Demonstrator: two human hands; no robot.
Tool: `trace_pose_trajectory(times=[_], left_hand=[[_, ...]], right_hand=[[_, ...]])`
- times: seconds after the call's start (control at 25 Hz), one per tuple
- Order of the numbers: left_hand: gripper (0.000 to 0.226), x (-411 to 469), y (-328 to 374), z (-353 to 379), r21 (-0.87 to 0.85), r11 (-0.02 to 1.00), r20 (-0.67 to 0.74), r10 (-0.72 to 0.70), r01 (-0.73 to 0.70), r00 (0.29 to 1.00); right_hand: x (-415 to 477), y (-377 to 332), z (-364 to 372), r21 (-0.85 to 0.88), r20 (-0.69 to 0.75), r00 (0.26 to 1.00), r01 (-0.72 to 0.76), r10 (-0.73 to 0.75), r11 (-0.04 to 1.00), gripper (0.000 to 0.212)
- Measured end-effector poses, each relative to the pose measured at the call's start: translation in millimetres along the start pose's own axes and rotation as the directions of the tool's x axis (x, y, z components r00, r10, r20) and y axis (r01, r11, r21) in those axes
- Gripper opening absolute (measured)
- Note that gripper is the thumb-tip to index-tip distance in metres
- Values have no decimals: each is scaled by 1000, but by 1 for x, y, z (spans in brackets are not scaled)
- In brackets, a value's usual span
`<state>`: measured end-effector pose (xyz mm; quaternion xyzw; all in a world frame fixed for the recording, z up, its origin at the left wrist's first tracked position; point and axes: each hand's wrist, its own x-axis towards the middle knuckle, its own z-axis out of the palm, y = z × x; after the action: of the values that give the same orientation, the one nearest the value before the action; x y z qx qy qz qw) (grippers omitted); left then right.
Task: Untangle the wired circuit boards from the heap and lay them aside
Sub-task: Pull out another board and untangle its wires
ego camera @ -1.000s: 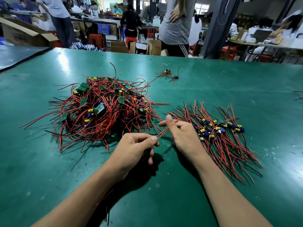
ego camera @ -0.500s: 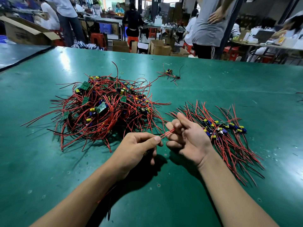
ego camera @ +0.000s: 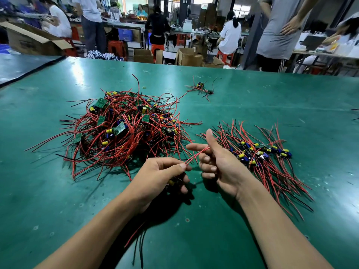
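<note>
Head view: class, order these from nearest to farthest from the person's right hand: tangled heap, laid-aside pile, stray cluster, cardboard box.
1. Laid-aside pile, just behind the right hand, to its right.
2. Tangled heap, to the left.
3. Stray cluster, farther back on the table.
4. Cardboard box, beyond the table, far left.

Bright overhead light, glare on table point(ego camera: 81, 80), wide-angle edge distortion
</note>
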<state>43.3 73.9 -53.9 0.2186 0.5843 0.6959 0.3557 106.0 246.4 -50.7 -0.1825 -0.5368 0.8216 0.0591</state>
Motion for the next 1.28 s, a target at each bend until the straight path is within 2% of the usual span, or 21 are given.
trace_pose_trajectory(times=[0.12, 0.2, 0.28, 0.44, 0.52, 0.6, 0.64, 0.72, 0.8, 0.84, 0.88, 0.92, 1.0, 1.04, 1.08, 1.12, 1.2, 1.28], left_hand=[[17, -1, 3, 2, -38, 998, -45, 51, -53, 998], [16, -1, 6, 2, -40, 991, -76, 123, -126, 990], [15, -1, 10, 1, 4, 979, -110, 205, -206, 972], [15, -2, 16, -3, 32, 957, -189, 288, -287, 939], [14, -1, 18, -5, 21, 950, -212, 309, -311, 927], [14, 0, 19, -6, -12, 949, -234, 305, -316, 923], [13, 1, 19, -6, -13, 949, -249, 302, -315, 920], [12, 1, 18, -5, -21, 951, -277, 291, -309, 916], [10, 2, 17, -4, -67, 951, -303, 268, -301, 914], [9, 2, 16, -3, -72, 950, -319, 267, -304, 909], [8, 2, 16, -4, -65, 947, -334, 276, -314, 901], [8, 3, 15, -4, -58, 944, -339, 288, -325, 896], [12, 1, 13, -6, -64, 945, -305, 289, -322, 908], [14, 0, 14, -7, -86, 953, -268, 260, -292, 928], [17, 0, 14, -7, -120, 963, -223, 211, -241, 952], [18, -1, 14, -6, -161, 972, -171, 143, -171, 975], [22, -2, 16, -3, -206, 978, -53, -23, 12, 998], [34, -3, 16, -3, -163, 973, 51, -155, 162, 987]], right_hand=[[-3, 2, -1, -107, 56, 998, 45, -39, 993, 67], [-6, 5, 2, -261, 91, 993, 91, -69, 961, 58], [-8, 9, 8, -433, 75, 987, 161, -143, 887, 52], [-10, 15, 16, -583, 91, 938, 322, -334, 745, 16], [-14, 15, 15, -612, 140, 928, 355, -345, 706, 8], [-17, 16, 18, -656, 200, 935, 350, -293, 668, 10], [-18, 18, 22, -698, 220, 929, 362, -297, 618, 13], [-19, 25, 30, -757, 242, 885, 429, -398, 493, 27], [-20, 29, 35, -742, 248, 807, 514, -537, 430, 32], [-20, 30, 36, -727, 225, 780, 533, -583, 433, 33], [-19, 30, 36, -704, 182, 783, 526, -595, 477, 33], [-19, 28, 36, -638, 132, 812, 508, -569, 578, 33], [-17, 20, 36, -319, 49, 903, 419, -427, 850, 26], [-17, 16, 34, -113, 56, 944, 331, -326, 937, 23], [-18, 11, 31, 28, 100, 966, 235, -237, 972, 22], [-20, 9, 27, 66, 173, 970, 162, -171, 985, 21], [-24, 6, 21, 32, 339, 938, 63, -70, 997, 19], [-27, 6, 19, 0, 450, 893, 2, -2, 1000, 22]])
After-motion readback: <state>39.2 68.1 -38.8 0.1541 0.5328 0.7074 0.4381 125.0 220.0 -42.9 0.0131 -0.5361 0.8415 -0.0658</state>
